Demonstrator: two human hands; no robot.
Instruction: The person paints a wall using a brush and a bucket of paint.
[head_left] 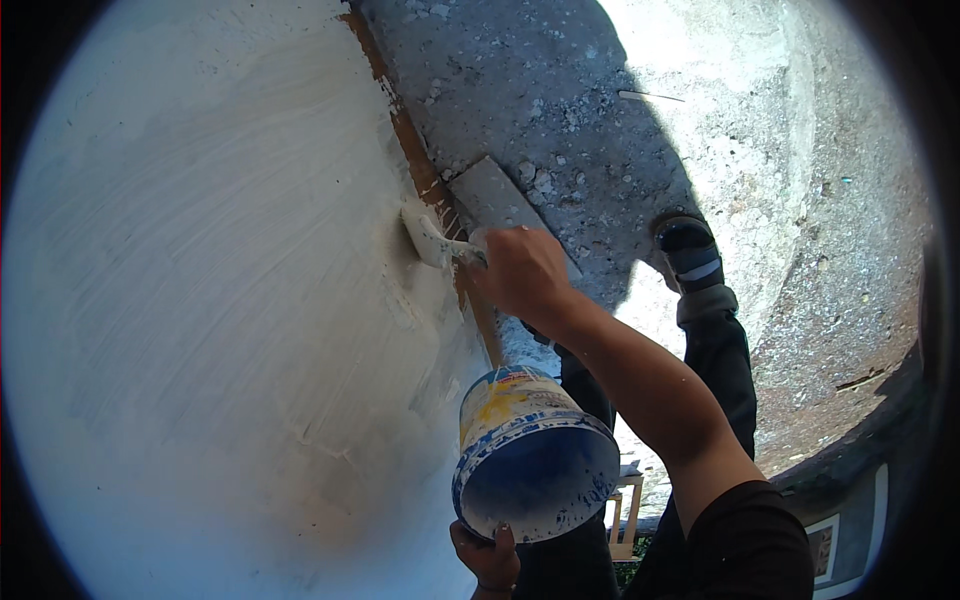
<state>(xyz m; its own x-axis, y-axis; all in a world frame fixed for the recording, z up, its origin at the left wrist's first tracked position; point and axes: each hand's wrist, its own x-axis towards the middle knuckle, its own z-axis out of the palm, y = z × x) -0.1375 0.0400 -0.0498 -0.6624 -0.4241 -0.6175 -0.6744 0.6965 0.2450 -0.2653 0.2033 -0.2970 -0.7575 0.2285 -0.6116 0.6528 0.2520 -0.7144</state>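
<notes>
Close to the body, at the lower edge of the view, the left hand (487, 562) grips the near rim of a bucket (508, 403), its fingers closed over the edge. Just above and to the right of that hand, the bucket tips its mouth toward the viewer, showing a blue inside smeared with white; its outer wall (blue, yellow and white, with drips) is heavily spattered. Farther up, past the bucket, the right hand (525, 270) is curled around the handle of a brush (432, 240), its bare forearm running down to a dark sleeve (755, 535). To the left of the right hand, the brush's white-coated head is against or just beside a wall (250, 250) (which of the two, I cannot tell), whose whitish coat shows sweeping streaks. Beneath the right hand and beyond it, a brown strip (405, 130) follows the wall's edge. Just past the knuckles, a flat board (497, 195) lies on the dusty floor (770, 160). Well to the right of this hand stands a dark shoe (690, 245); farthest off, a thin pale stick (650, 96) lies beyond it.
</notes>
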